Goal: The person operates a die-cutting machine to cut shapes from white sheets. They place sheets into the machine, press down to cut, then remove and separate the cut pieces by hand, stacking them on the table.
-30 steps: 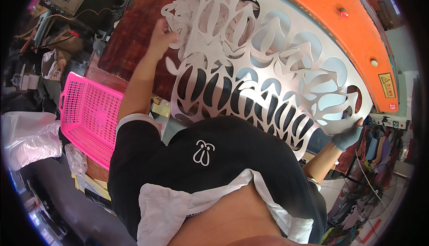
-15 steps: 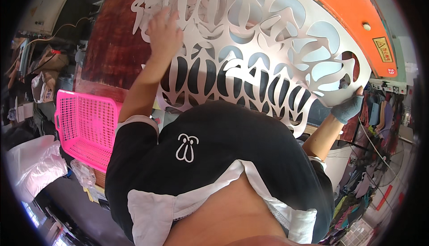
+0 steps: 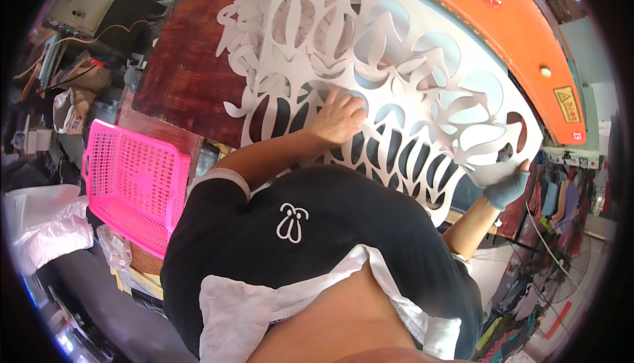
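Cut-out sheet: cut off by the top edge; partly hidden behind left hand and black shirt.
Left hand: hidden on the palm side; hard to tell whether pressing or pinching.
Right hand: partly hidden by grey glove; unclear in finger placement.
Orange machine: cut off above.

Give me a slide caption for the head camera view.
Left hand over a white cut-out sheet, gloved right hand at its edge, pink basket off to the left.

From close above the black shirt, the head-worn fisheye faces down toward the cutout sheet.
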The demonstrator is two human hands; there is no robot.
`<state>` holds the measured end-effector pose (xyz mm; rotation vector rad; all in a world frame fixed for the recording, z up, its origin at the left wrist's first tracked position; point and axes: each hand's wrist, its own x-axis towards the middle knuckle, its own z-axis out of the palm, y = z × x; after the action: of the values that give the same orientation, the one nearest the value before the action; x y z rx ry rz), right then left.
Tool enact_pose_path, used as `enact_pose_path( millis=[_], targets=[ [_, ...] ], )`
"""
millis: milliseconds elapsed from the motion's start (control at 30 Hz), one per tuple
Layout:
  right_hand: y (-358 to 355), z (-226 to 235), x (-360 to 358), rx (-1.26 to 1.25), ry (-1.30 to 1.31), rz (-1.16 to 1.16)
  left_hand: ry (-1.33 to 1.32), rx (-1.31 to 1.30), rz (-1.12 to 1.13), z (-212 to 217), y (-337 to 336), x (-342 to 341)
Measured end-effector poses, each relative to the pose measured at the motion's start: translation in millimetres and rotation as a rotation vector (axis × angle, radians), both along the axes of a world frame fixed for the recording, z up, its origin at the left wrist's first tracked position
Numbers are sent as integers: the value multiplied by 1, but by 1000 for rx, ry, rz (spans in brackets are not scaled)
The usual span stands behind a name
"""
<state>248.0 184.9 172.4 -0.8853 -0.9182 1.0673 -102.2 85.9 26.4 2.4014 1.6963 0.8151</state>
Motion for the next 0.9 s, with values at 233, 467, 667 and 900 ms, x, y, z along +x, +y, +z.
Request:
enact_pose_path(
  millis=[233, 467, 667, 900],
  targets=[
    [-10, 4, -1, -23, 28, 15, -618, 173, 462, 9, -48, -79],
    [-12, 11, -1, 3, -77, -4, -20, 208, 557, -47, -111, -148],
    [-25, 26, 15, 29, -48, 31, 62, 188, 818, -61, -81, -197],
    [-25, 23, 32, 55, -50, 70, 46, 427, 805, -37, -46, -196]
  ],
)
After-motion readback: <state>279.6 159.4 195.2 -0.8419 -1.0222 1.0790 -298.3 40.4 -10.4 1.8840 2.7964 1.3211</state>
